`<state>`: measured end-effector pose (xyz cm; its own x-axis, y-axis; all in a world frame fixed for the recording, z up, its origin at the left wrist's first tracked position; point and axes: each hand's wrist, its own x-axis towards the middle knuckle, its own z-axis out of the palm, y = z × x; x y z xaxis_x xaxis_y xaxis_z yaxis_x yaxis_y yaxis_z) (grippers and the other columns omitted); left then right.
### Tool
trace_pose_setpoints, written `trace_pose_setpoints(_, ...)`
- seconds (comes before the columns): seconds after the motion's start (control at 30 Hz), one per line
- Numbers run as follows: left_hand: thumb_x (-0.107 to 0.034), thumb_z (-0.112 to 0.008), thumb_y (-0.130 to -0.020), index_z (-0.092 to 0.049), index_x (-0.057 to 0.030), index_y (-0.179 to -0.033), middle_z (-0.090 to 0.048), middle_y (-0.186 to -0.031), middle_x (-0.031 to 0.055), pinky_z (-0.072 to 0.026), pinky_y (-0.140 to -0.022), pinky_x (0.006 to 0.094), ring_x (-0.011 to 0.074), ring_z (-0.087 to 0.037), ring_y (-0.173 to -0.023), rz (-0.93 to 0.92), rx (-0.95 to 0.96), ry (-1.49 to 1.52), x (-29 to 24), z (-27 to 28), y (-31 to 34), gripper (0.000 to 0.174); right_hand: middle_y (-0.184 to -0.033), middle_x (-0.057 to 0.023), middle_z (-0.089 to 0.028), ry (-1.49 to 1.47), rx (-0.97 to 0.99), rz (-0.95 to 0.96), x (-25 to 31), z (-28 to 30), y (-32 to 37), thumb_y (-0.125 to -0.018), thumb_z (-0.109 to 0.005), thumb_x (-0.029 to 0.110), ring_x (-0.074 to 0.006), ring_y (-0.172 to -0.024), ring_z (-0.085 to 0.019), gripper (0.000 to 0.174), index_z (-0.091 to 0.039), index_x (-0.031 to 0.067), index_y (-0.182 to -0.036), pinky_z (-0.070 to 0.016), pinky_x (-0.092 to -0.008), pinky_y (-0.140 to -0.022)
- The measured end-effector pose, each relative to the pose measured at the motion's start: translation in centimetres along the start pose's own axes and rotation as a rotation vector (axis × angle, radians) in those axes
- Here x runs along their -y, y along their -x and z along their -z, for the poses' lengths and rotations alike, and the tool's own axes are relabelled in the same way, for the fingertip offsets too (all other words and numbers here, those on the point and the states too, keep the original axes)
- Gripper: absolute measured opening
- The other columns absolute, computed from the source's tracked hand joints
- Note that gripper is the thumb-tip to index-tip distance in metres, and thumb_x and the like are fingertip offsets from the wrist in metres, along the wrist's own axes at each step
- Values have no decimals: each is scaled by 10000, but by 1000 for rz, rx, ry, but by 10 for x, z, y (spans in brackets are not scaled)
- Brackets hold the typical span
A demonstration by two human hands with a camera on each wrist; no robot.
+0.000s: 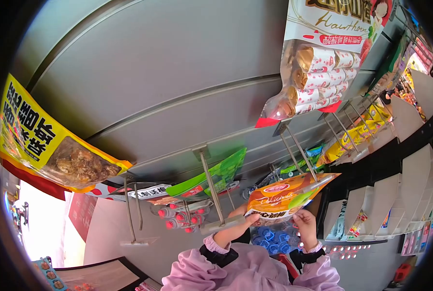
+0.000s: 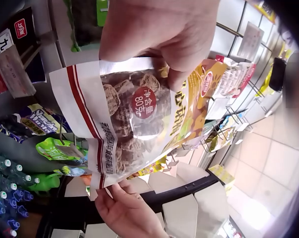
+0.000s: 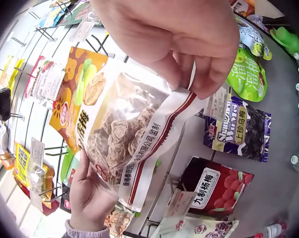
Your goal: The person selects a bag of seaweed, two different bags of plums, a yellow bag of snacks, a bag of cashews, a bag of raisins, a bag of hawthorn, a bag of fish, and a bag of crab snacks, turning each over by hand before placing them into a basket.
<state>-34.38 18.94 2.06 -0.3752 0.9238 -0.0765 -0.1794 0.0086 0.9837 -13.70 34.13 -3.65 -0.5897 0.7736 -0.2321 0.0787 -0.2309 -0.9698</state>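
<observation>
I have the left hand (image 1: 236, 225) gripping the snack bag's left edge, thumb across its front. The snack bag (image 1: 285, 196) lies between both hands, touching each, its long axis sloping up and away toward the metal hook (image 1: 301, 151); my right hand (image 1: 306, 227), raised from below, pinches its bottom corner.

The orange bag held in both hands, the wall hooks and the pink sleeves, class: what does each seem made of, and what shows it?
Orange bag: probably glossy plastic film, partly see-through and catching glare.
Wall hooks: likely smooth metal, being thin grey rods with a shine; plating unclear.
Pink sleeves: apparently soft, matt fabric, since they fall in loose folds; fibre uncertain.
</observation>
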Motion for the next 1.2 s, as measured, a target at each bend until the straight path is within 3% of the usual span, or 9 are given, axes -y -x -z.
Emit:
trace_pose_setpoints(0.23,-272,-526,-856,-435,18,-1177,-540,-1090,113,-409,-838,268,147,-508,-967,-14,-23,6,8,0,0,442,-817,-30,-615,43,6,-28,4,4,5,-815,-536,12,-76,-679,-546,135,-571,5,-945,-445,-211,-624)
trace_pose_setpoints(0.33,-179,-535,-864,-470,27,-1116,-555,-1038,41,-411,-810,246,94,-503,-921,-22,-36,8,-4,-4,2,332,-810,-36,-615,52,6,-9,2,6,7,-816,-527,5,-83,-671,-546,134,-571,4,-943,-443,-211,-614)
trace_pose_setpoints(0.53,-179,-523,-871,-463,23,-1126,-554,-1039,43,-413,-813,249,98,-504,-922,59,-1,11,10,-4,-1,331,-805,-47,-614,32,-41,-17,7,4,10,-813,-519,-9,-94,-664,-548,134,-566,-7,-939,-441,-212,-602)
trace_pose_setpoints(0.63,-268,-510,-864,-457,11,-1163,-561,-1057,124,-401,-840,292,164,-517,-965,38,-31,21,2,-6,-1,412,-809,-49,-613,27,-48,-18,4,6,11,-812,-516,-12,-94,-662,-547,141,-562,-10,-946,-441,-214,-601)
trace_pose_setpoints(0.83,-277,-518,-862,-474,16,-1138,-564,-1041,122,-398,-834,290,160,-518,-954,47,-59,25,19,-5,-1,405,-804,-42,-609,46,-66,-15,6,4,12,-812,-511,-15,-86,-663,-543,152,-553,-10,-958,-436,-208,-591)
trace_pose_setpoints(1.03,-252,-511,-873,-455,27,-1149,-560,-1051,97,-398,-835,278,144,-513,-951,58,-55,173,11,-9,-8,397,-805,-31,-603,65,-75,-23,8,3,3,-812,-514,-8,-68,-646,-528,167,-549,-11,-975,-429,-199,-575)
trace_pose_setpoints(1.2,-167,-505,-877,-475,15,-1105,-562,-1032,42,-408,-820,263,110,-519,-913,-80,-145,122,12,-11,-19,294,-811,-22,-597,94,-93,-35,12,1,-15,-814,-516,-3,-50,-613,-502,169,-549,-9,-979,-421,-193,-556)
